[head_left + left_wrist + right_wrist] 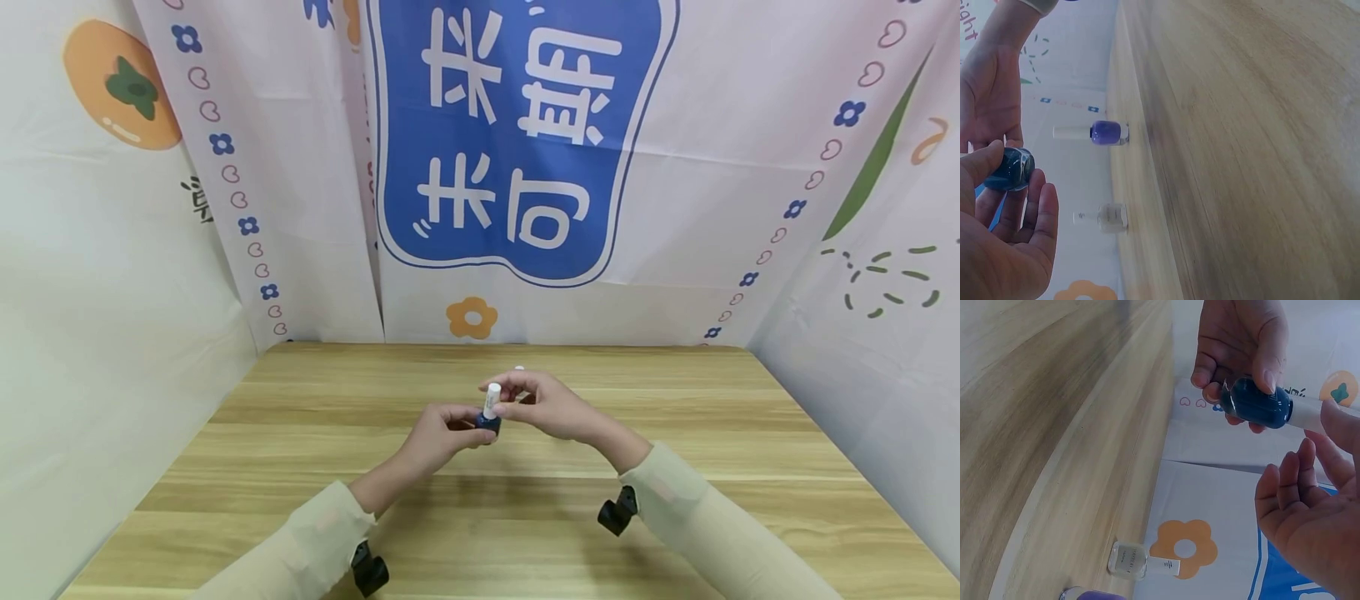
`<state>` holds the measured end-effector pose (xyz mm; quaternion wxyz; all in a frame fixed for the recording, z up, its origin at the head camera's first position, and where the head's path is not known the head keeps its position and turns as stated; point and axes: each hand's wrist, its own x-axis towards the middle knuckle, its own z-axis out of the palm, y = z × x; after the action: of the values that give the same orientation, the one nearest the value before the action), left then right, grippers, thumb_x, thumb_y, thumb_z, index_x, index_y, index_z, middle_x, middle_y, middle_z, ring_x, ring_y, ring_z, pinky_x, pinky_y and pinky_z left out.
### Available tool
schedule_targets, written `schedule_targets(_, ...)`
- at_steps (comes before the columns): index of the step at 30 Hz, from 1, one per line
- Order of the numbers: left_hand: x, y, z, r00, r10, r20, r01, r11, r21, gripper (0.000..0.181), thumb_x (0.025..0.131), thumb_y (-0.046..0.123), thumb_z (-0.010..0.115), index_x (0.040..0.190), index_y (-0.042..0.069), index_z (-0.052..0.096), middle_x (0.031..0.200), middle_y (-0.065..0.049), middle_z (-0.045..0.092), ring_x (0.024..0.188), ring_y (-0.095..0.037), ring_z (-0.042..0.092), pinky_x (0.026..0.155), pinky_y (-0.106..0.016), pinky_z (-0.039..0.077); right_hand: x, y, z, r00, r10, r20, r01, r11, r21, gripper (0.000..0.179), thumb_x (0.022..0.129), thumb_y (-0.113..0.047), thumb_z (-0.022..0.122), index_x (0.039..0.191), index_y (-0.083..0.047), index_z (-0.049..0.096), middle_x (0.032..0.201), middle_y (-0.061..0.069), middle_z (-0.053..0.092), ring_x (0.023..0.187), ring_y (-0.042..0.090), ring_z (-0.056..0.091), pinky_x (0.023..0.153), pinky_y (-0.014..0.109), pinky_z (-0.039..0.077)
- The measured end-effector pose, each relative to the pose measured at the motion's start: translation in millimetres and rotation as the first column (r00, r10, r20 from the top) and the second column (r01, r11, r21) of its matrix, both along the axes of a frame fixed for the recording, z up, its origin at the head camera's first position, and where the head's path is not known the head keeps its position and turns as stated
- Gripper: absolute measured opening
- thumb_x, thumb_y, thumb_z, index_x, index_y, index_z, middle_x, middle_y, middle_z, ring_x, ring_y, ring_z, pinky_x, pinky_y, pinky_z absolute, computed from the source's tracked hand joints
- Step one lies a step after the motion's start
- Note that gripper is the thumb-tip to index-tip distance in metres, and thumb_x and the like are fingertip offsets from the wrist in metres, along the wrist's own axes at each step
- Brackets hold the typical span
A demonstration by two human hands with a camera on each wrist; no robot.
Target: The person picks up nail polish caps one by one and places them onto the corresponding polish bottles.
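Held up over the table is a dark teal-blue nail polish bottle [488, 424] with a white cap [492, 401]. My left hand [441, 435] grips its glass body between thumb and fingers. From the other side, my right hand [551, 407] pinches the white cap between thumb and index finger, its other fingers loosely bent. In the right wrist view, the cap is still on the bottle [1257, 406], which lies sideways across that picture. The left wrist view shows the teal glass [1013, 169] under my left thumb, with the cap hidden.
A purple nail polish bottle [1106, 132] and a clear one [1112, 217] stand upright on the wooden table [300, 467], beyond my hands. In the head view my right hand mostly hides them. Printed cloth [315, 250] hangs along the table's back and sides.
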<state>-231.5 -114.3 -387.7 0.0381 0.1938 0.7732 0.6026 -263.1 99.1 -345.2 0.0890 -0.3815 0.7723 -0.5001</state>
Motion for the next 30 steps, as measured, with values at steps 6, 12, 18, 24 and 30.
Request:
schedule_targets(6,0.5,0.4,-1.0,1.000,-0.010,-0.004,0.010,1.000,0.003,0.021,0.086,0.014,0.076,0.102,0.001,0.074,0.093,-0.008,0.071,0.080,-0.020,0.063,0.072,-0.033,0.054,0.6,-0.8,-0.6,1.000,0.025,0.008,-0.025,1.000,0.004,0.029,0.098,-0.012,0.060,0.125,-0.005,0.064,0.101,0.006,0.063,0.091,0.028,0.056,0.074,0.034,0.050)
schedule_targets(12,0.5,0.6,-2.4,1.000,-0.015,0.002,0.015,1.000,0.016,0.022,0.086,0.014,0.076,0.103,0.000,0.073,0.093,-0.009,0.072,0.081,-0.021,0.063,0.073,-0.034,0.055,1.8,-2.3,-0.3,1.000,-0.009,-0.002,0.009,1.000,0.001,0.023,0.097,-0.013,0.061,0.118,-0.005,0.068,0.097,0.004,0.064,0.092,0.024,0.057,0.075,0.035,0.050)
schedule_targets(18,1.3,1.5,-0.7,1.000,-0.017,0.007,0.017,0.999,0.028,0.022,0.086,0.014,0.075,0.103,-0.001,0.073,0.093,-0.008,0.072,0.082,-0.020,0.063,0.072,-0.031,0.054,5.1,-3.1,1.9,0.996,-0.090,-0.020,0.091,0.996,0.012,0.020,0.095,-0.015,0.065,0.112,-0.007,0.071,0.094,0.000,0.064,0.091,0.020,0.056,0.074,0.034,0.049)
schedule_targets(24,2.3,2.8,2.3,1.000,-0.003,0.025,0.002,0.999,0.034,0.023,0.085,0.014,0.076,0.103,0.000,0.074,0.094,-0.008,0.071,0.082,-0.019,0.064,0.075,-0.037,0.055,7.0,-4.2,2.2,0.989,-0.146,-0.011,0.146,0.989,-0.010,0.016,0.092,-0.017,0.069,0.105,-0.009,0.073,0.090,0.000,0.063,0.086,0.020,0.055,0.072,0.034,0.047)
schedule_targets(30,1.6,3.5,2.3,1.000,-0.002,0.016,0.001,1.000,0.029,0.023,0.085,0.013,0.076,0.104,0.000,0.074,0.094,-0.008,0.072,0.081,-0.018,0.064,0.074,-0.036,0.056,8.0,-6.7,-1.4,0.980,-0.197,0.004,0.196,0.979,-0.050,0.010,0.088,-0.016,0.073,0.093,-0.008,0.070,0.083,0.002,0.060,0.080,0.021,0.054,0.072,0.035,0.048)
